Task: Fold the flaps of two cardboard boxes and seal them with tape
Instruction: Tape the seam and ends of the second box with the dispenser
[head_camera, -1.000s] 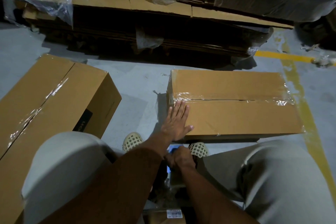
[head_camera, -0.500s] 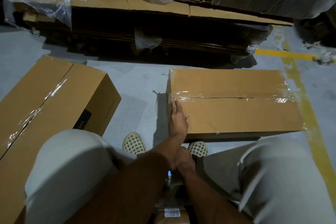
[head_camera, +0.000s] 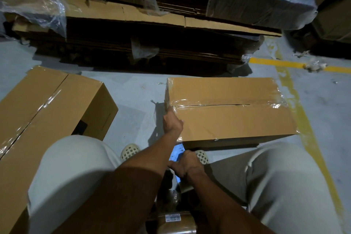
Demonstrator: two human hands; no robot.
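A closed cardboard box [head_camera: 233, 123] lies on the floor in front of me, with clear tape [head_camera: 224, 105] along its middle seam. My left hand [head_camera: 172, 122] presses with straight fingers against the box's left end, where the tape wraps over the edge. Just below the box's near edge, my right hand [head_camera: 187, 164] grips a blue tape dispenser [head_camera: 178, 153]. A second closed box [head_camera: 47, 112], also taped along its seam, lies at the left beside my knee.
A pallet stacked with flat cardboard sheets [head_camera: 152, 30] and torn plastic wrap stands right behind the boxes. Yellow floor lines [head_camera: 296, 100] run along the right. My knees and shoes fill the foreground. A tape roll [head_camera: 175, 222] lies between my legs.
My left hand has slid off the box's top to its left end, turning edge-on over the tape. My right hand has stayed close to the box's near edge with the dispenser.
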